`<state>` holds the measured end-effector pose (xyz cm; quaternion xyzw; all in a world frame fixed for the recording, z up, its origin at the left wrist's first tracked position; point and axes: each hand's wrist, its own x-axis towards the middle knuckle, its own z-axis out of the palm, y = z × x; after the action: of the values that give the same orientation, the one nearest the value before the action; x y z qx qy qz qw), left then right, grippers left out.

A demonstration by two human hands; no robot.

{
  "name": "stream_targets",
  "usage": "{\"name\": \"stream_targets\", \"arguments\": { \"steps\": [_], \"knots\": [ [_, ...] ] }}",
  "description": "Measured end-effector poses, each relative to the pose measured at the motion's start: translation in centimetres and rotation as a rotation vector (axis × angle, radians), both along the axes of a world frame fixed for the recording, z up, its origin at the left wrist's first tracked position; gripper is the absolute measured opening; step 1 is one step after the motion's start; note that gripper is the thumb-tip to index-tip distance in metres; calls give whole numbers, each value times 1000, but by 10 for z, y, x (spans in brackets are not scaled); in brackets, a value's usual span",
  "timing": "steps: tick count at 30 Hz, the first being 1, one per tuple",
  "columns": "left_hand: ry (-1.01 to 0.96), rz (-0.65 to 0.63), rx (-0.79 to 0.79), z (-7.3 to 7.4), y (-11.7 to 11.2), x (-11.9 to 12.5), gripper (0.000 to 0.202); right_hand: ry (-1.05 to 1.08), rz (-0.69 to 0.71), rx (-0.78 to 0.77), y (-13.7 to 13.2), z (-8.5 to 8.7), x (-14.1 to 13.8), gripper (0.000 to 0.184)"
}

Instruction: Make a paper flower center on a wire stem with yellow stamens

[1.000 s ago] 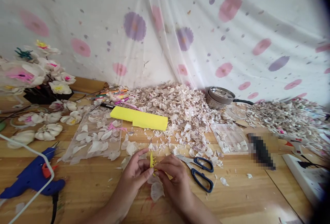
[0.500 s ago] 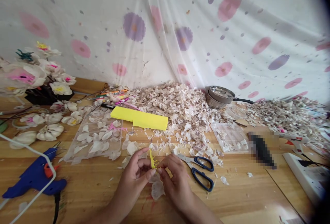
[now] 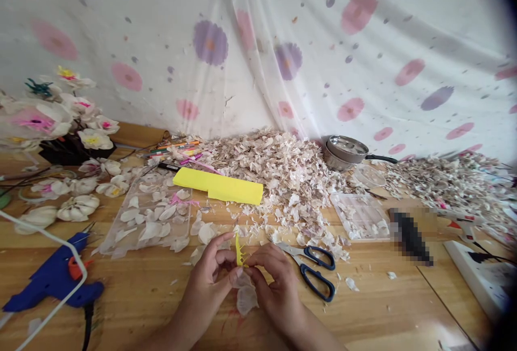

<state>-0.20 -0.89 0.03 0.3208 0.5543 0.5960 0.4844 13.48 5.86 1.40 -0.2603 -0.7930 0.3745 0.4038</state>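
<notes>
A small fringed strip of yellow paper (image 3: 239, 250) stands between my hands, its cut fringe facing right. My left hand (image 3: 216, 273) pinches it from the left with thumb and fingers. My right hand (image 3: 274, 275) is closed at the strip's lower right edge, thumb and fingertips together on it. Just below the fingertips, pale translucent petals (image 3: 247, 298) show above the wooden table (image 3: 194, 335); I cannot tell whether they are held or lying there. Scissors (image 3: 311, 265) with dark blue handles rest beside my right hand, blades partly behind it.
A folded yellow sheet (image 3: 220, 185) lies before a large heap of dry petals (image 3: 270, 173). A blue glue gun (image 3: 56, 275) and white wire frame sit left, near white flowers (image 3: 78, 208). A clear tray (image 3: 359, 216), metal pan (image 3: 346, 149) and power strip (image 3: 480, 275) stand right.
Both hands keep nearly the same place. The fingers of my right hand have shifted slightly on the yellow strip, and more of its fringe shows.
</notes>
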Motion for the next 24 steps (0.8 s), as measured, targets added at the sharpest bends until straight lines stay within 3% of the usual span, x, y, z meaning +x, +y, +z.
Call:
{"name": "stream_targets", "arguments": {
  "steps": [4, 16, 24],
  "knots": [
    [2, 12, 1, 0, -1, 0, 57, 24, 27, 39, 2, 1, -1, 21],
    [11, 13, 4, 0, 0, 0, 57, -38, -15, 32, 1, 1, 0, 14],
    [139, 33, -2, 5, -2, 2, 52, -145, -23, 69, 0, -5, 0, 26]
  ]
}}
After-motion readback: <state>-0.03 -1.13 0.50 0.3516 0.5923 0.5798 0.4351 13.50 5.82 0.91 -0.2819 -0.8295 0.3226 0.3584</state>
